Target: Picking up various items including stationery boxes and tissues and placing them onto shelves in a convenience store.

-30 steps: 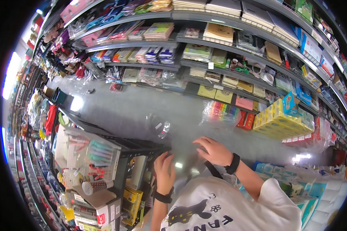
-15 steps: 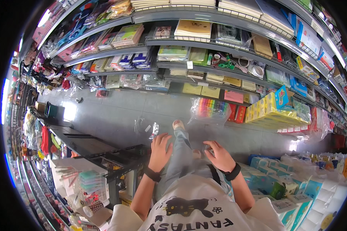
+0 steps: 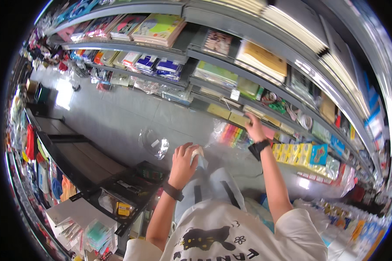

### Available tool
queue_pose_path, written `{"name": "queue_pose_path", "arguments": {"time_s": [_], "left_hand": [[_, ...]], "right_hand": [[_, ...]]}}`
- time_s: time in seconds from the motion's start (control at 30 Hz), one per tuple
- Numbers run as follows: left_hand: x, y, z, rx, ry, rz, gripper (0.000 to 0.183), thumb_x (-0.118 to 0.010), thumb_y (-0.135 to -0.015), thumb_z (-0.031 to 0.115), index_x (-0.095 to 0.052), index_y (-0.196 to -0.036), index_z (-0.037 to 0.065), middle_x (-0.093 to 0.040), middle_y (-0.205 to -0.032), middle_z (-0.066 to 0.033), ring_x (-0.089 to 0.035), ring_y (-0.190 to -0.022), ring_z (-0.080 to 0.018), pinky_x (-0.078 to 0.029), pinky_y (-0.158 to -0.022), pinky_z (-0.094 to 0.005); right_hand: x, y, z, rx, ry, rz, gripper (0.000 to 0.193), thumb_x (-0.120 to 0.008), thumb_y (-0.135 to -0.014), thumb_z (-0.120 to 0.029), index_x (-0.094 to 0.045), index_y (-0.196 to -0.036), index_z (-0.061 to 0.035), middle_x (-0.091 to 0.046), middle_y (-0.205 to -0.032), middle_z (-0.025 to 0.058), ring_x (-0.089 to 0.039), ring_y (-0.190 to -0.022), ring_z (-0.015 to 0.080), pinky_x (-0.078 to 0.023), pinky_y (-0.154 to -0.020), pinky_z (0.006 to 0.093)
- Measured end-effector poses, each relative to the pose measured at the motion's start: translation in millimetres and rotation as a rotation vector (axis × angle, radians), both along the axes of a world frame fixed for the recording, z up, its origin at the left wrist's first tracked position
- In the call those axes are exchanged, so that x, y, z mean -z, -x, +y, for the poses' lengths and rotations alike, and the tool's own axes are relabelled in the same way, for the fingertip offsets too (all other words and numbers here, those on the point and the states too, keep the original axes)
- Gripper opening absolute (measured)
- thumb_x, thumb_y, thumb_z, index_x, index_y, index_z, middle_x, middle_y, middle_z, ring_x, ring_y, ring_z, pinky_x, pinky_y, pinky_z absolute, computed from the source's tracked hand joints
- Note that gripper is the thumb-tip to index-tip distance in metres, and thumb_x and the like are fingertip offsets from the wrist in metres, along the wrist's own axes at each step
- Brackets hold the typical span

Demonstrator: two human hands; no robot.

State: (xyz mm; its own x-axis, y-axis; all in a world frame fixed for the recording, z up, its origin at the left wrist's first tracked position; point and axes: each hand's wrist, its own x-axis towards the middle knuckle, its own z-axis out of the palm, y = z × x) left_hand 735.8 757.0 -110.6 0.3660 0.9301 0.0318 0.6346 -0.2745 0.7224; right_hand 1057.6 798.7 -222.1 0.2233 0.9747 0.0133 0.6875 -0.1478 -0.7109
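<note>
My left hand (image 3: 183, 163) hangs over the floor in front of my legs, fingers loosely stretched, holding nothing. Just beyond its fingers lies a crumpled clear plastic wrapper (image 3: 161, 148). My right hand (image 3: 255, 130) reaches forward toward the lowest shelf, one finger stretched out; the others are partly hidden, and I see nothing held. Behind that hand are yellow paper pads (image 3: 218, 111) on the shelf. Beside it on the floor sits a clear bag of rainbow-coloured items (image 3: 231, 134). Black bands circle both my wrists.
Tiered metal shelves (image 3: 161, 53) with notebooks and stationery curve across the front. Yellow packs (image 3: 292, 153) stand on the floor at the right, with plastic-wrapped goods (image 3: 335, 217) nearer me. A black rack (image 3: 91, 161) and a white box of packets (image 3: 76, 217) are at my left.
My right hand has moved forward, away from my body, toward the lower shelf. The view has turned and come closer to the shelves. My left hand stays low over the floor.
</note>
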Motion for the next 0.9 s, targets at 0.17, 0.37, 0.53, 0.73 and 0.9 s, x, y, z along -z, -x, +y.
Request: {"name": "queue_pose_path", "arguments": {"time_s": [0.17,0.37,0.53,0.73,0.9], "left_hand": [[31.6,9.4,23.7,-0.074,0.109,0.009,0.031,-0.057,-0.077,0.009,-0.052,-0.107,0.009,-0.049,-0.116,-0.0093,-0.044,-0.105,-0.0303,-0.037,-0.088,-0.0410],[71.5,4.9,39.7,-0.146,0.232,-0.027,0.028,-0.057,-0.078,0.008,-0.054,-0.106,0.009,-0.050,-0.113,-0.0090,-0.045,-0.102,-0.0301,-0.037,-0.087,-0.0392],[111.6,-1.9,81.4,-0.195,0.168,-0.092,0.028,-0.056,-0.077,0.006,-0.053,-0.105,0.007,-0.052,-0.109,-0.0107,-0.047,-0.099,-0.0313,-0.038,-0.085,-0.0389],[137.6,-14.5,154.9,-0.244,0.058,-0.136,0.029,-0.058,-0.077,0.009,-0.052,-0.106,0.006,-0.052,-0.108,-0.0111,-0.047,-0.099,-0.0318,-0.039,-0.086,-0.0395],[148.9,-27.4,202.5,-0.236,-0.031,-0.171,0.033,-0.060,-0.077,0.012,-0.051,-0.108,0.006,-0.051,-0.109,-0.0110,-0.046,-0.100,-0.0319,-0.039,-0.087,-0.0391]], "right_hand": [[23.4,-5.2,105.6,0.348,0.345,-0.340,0.039,-0.052,-0.081,-0.034,-0.048,-0.119,-0.0363,-0.044,-0.128,0.0139,-0.032,-0.120,0.0419,-0.029,-0.092,0.0597],[60.0,-39.2,142.6,0.404,0.375,-0.428,0.036,-0.056,-0.079,-0.033,-0.060,-0.110,-0.0143,-0.061,-0.106,0.0145,-0.056,-0.099,0.0322,-0.040,-0.087,0.0409],[73.5,-64.8,132.2,0.278,0.205,-0.366,0.029,-0.055,-0.079,-0.018,-0.061,-0.101,0.0008,-0.063,-0.099,0.0171,-0.060,-0.093,0.0290,-0.045,-0.080,0.0324],[55.6,-31.4,134.0,0.380,0.393,-0.565,0.041,-0.056,-0.079,-0.031,-0.056,-0.110,-0.0047,-0.056,-0.113,0.0163,-0.049,-0.110,0.0290,-0.031,-0.095,0.0487],[59.5,-42.9,142.2,0.608,0.560,-0.683,0.046,-0.055,-0.078,-0.036,-0.054,-0.113,-0.0069,-0.054,-0.116,0.0155,-0.044,-0.114,0.0341,-0.024,-0.098,0.0523]]}}
